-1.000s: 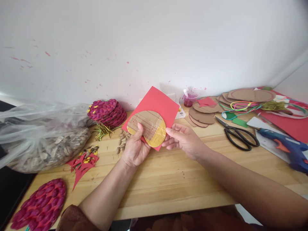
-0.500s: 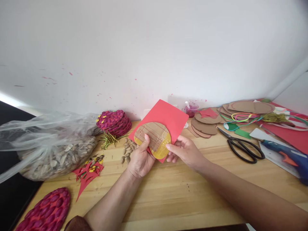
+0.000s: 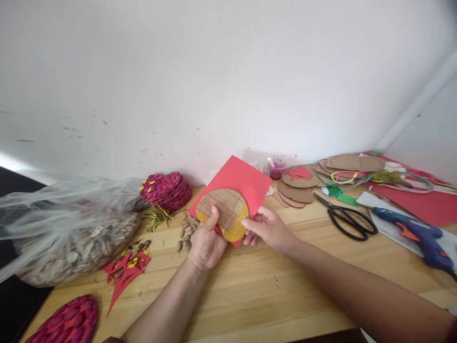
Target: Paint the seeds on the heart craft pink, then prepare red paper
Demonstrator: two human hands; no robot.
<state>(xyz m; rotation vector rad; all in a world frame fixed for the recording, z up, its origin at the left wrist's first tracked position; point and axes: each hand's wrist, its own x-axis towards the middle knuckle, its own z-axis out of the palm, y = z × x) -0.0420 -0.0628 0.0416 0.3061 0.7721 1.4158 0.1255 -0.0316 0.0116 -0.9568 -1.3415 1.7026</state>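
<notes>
Between my hands, above the table's middle, is an oval cardboard piece (image 3: 224, 202) with yellow tape over its lower right part. It lies against a sheet of red paper (image 3: 246, 176) that sticks out behind it. My left hand (image 3: 210, 238) grips both from the lower left, thumb on the cardboard and fingers underneath. At the right edge, my right hand (image 3: 267, 228) pinches the cardboard and paper, thumb on the taped part. Behind my left hand lie several peanuts or shells (image 3: 185, 231).
At left are a plastic bag of shells (image 3: 78, 247), red paper scraps (image 3: 124, 271), a stack of magenta decorated ovals (image 3: 166, 190) and another magenta piece (image 3: 67, 324). At right are cardboard ovals (image 3: 296, 193), black scissors (image 3: 350, 219), a blue glue gun (image 3: 414, 231) and a paint cup (image 3: 276, 167).
The view has shifted slightly, so the things on the table sit a little further left. Both hands keep their hold on the cardboard and red paper.
</notes>
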